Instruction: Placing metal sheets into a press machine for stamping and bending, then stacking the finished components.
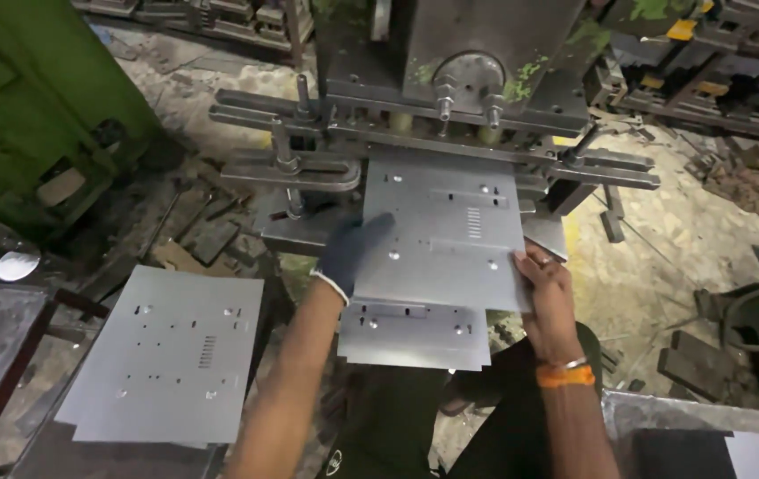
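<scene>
Your left hand [354, 251], in a dark glove with a white cuff, lies on the left part of a grey punched metal sheet [446, 235], fingers spread flat and pressing down rather than curled round the edge. Your bare right hand [546, 297], an orange band at the wrist, grips the sheet's near right corner, thumb on top and the other fingers out of sight beneath. The sheet lies with its far edge under the head of the press [459, 80] and its near edge hanging out toward you, over a second sheet [415, 333] with slots and holes of its own that rests just below it. To your left a stack of punched sheets [166, 355] sits on a low surface, well apart from the press. Judging from this, the step in hand is seating the sheet in the die: it is partly in and both hands are on it. Whether its far edge meets a stop is hidden beneath the tooling, so you cannot tell from here. The next move calls for squaring the sheet against the clamp bars [291, 168] on the left and keeping both hands clear of the tooling. The sheet's edges look thin and sharp, and the right hand is unprotected, so mind the corner you are holding.
</scene>
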